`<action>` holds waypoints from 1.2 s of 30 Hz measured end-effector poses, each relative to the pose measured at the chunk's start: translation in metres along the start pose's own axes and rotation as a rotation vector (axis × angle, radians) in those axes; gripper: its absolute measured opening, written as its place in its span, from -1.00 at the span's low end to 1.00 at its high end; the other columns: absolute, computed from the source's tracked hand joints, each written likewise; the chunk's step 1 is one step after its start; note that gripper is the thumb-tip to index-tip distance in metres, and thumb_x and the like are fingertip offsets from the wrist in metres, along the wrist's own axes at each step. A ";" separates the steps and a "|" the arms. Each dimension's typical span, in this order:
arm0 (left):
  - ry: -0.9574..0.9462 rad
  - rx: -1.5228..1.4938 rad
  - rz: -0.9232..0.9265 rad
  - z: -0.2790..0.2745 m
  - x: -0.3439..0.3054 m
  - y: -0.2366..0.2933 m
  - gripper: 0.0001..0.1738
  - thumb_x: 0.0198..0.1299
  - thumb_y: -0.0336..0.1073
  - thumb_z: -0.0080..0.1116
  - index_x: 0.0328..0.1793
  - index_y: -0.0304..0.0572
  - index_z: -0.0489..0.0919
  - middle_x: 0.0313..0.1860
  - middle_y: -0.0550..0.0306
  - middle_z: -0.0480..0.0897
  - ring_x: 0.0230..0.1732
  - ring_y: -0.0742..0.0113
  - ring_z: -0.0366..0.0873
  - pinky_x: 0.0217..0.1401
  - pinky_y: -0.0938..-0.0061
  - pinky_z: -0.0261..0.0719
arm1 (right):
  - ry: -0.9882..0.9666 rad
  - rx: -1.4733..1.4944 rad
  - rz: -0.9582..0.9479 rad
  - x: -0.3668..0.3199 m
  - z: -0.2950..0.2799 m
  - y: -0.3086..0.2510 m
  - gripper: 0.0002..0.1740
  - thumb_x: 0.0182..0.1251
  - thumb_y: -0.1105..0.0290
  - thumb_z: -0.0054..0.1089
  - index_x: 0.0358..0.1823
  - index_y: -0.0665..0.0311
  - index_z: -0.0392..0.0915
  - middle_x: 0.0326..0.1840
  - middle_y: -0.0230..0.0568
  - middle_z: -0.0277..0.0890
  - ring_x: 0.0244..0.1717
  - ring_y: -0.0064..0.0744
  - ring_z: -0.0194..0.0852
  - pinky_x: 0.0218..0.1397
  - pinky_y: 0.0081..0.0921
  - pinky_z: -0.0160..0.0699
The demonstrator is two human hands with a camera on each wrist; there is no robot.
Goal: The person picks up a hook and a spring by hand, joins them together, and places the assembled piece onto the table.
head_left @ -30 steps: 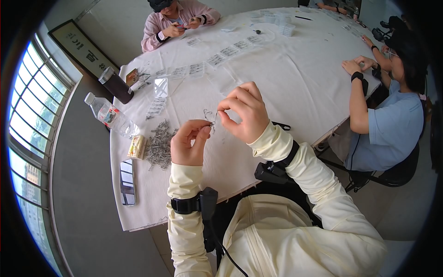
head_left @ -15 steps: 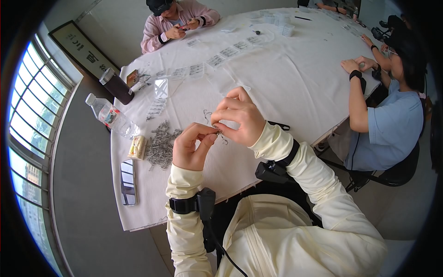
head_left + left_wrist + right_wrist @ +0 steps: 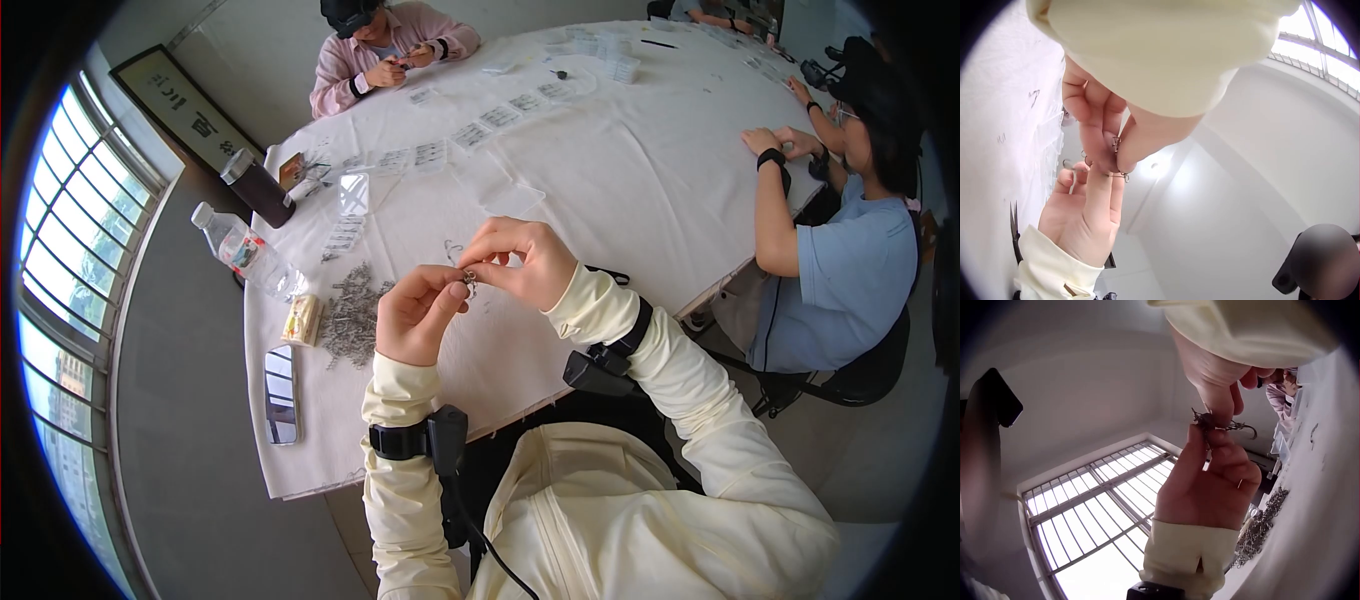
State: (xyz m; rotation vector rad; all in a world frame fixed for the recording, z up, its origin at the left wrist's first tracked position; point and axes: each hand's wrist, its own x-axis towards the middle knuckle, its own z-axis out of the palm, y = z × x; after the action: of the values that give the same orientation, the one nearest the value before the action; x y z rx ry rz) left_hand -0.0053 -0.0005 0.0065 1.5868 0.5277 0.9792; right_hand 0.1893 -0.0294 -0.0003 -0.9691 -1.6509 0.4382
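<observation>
Both hands are raised just above the white tablecloth (image 3: pixel 600 180) and meet at a small metal hook piece (image 3: pixel 467 279). My left hand (image 3: pixel 452 291) pinches it between thumb and forefinger. My right hand (image 3: pixel 484 266) pinches the same piece from the other side with its fingers curled. In the right wrist view the hook piece (image 3: pixel 1221 424) shows a barbed, curved wire end sticking out between the fingertips. The left wrist view shows the metal piece (image 3: pixel 1117 144) held where both hands touch. Another loose hook (image 3: pixel 452 249) lies on the cloth just beyond the hands.
A pile of metal pieces (image 3: pixel 350 312) lies left of my hands, next to a small box (image 3: pixel 302 320), a phone (image 3: pixel 281 393), a water bottle (image 3: pixel 240 250) and a dark flask (image 3: pixel 258 187). Clear packets (image 3: pixel 430 152) run across the table. Other people sit at the far and right sides.
My right hand has come down and closed in on the left hand. Both now pinch the small piece together, slightly lower than a second ago.
</observation>
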 end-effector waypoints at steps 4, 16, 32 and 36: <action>0.021 -0.064 -0.018 0.000 0.001 -0.001 -0.83 0.35 -0.45 0.19 0.00 -0.38 0.57 -0.20 0.16 0.65 -0.21 0.47 0.58 -0.10 0.55 0.58 | -0.056 0.331 0.201 0.000 0.002 0.008 -0.88 0.33 0.53 0.26 -0.15 0.33 0.70 -0.23 -0.32 0.64 -0.21 -0.53 0.58 -0.10 -0.56 0.56; 0.049 -0.099 -0.012 0.005 0.002 -0.001 -0.86 0.36 -0.41 0.18 -0.02 -0.25 0.51 -0.23 0.21 0.61 -0.19 0.46 0.58 -0.13 0.52 0.57 | -0.059 0.431 0.271 -0.002 0.004 0.010 -0.83 0.40 0.42 0.22 -0.14 0.38 0.68 -0.28 -0.31 0.67 -0.25 -0.59 0.59 -0.12 -0.60 0.57; 0.119 -0.011 0.025 0.001 0.004 -0.006 -0.89 0.35 -0.40 0.22 -0.08 -0.26 0.59 -0.28 0.28 0.62 -0.26 0.55 0.53 -0.12 0.61 0.50 | -0.058 0.185 0.202 0.002 -0.006 -0.001 -0.81 0.23 0.23 0.28 -0.28 0.18 0.69 -0.36 -0.51 0.63 -0.37 -0.66 0.37 -0.27 -0.58 0.27; 0.177 -0.020 0.033 0.001 0.006 -0.006 -0.89 0.32 -0.41 0.25 -0.12 -0.31 0.61 -0.29 0.26 0.63 -0.28 0.55 0.50 -0.16 0.61 0.49 | -0.044 0.192 0.198 0.003 -0.008 -0.006 -0.83 0.21 0.25 0.29 -0.29 0.17 0.69 -0.35 -0.51 0.62 -0.33 -0.62 0.39 -0.24 -0.56 0.28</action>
State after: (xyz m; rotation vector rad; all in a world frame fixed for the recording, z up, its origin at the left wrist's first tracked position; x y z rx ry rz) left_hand 0.0001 0.0047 0.0030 1.5032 0.6121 1.1534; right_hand 0.1940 -0.0317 0.0084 -0.9874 -1.5258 0.7421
